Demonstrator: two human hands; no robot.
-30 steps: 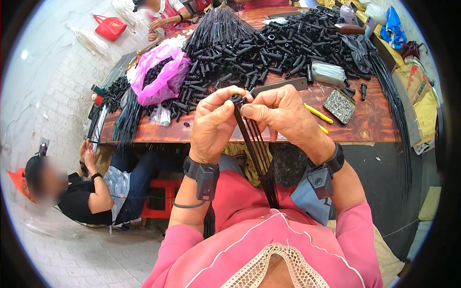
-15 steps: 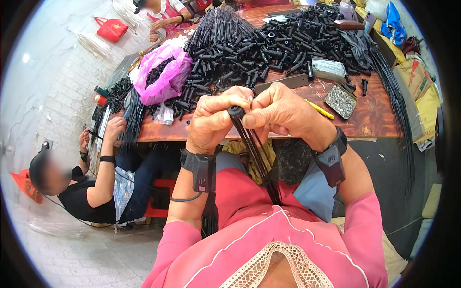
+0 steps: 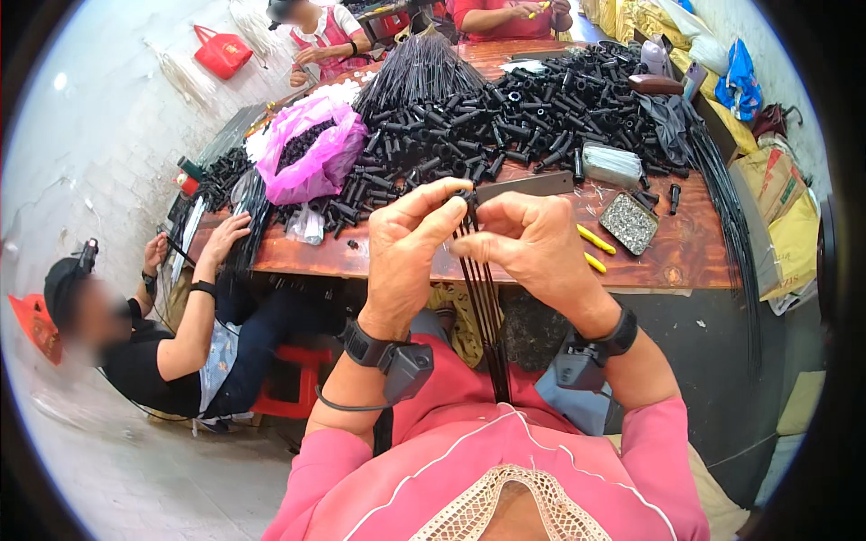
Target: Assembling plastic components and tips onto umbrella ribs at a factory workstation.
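While both hands work above the lap, the bench beyond holds most of the stock untouched.

Left hand: left hand [image 3: 403, 255] raised at chest height, thumb and forefinger pinched narrow on the top end of the thin black rods [image 3: 483, 298].

Right hand: right hand [image 3: 532, 245] just beside it, fingers curled in and closed on the same rod tips, apparently steadying a small black cap there; the cap itself is too hidden to be sure.

Rods: a small bundle held upright between the hands, running down to the lap over the pink shirt [image 3: 505, 469].

Done: nothing finished shows apart from the bundle in hand; by the look of it, one end is being fitted.

Left: a large heap of black tubes [image 3: 505, 126] lies across the wooden table [image 3: 686, 257], well apart from the hands, with a fan of long rods [image 3: 415, 68] behind it.

Nearby: pink bag [image 3: 311, 149] of parts, tray of small fittings [image 3: 629, 222], yellow pieces [image 3: 595, 239]; a seated co-worker [image 3: 162, 343] at the table's left end.
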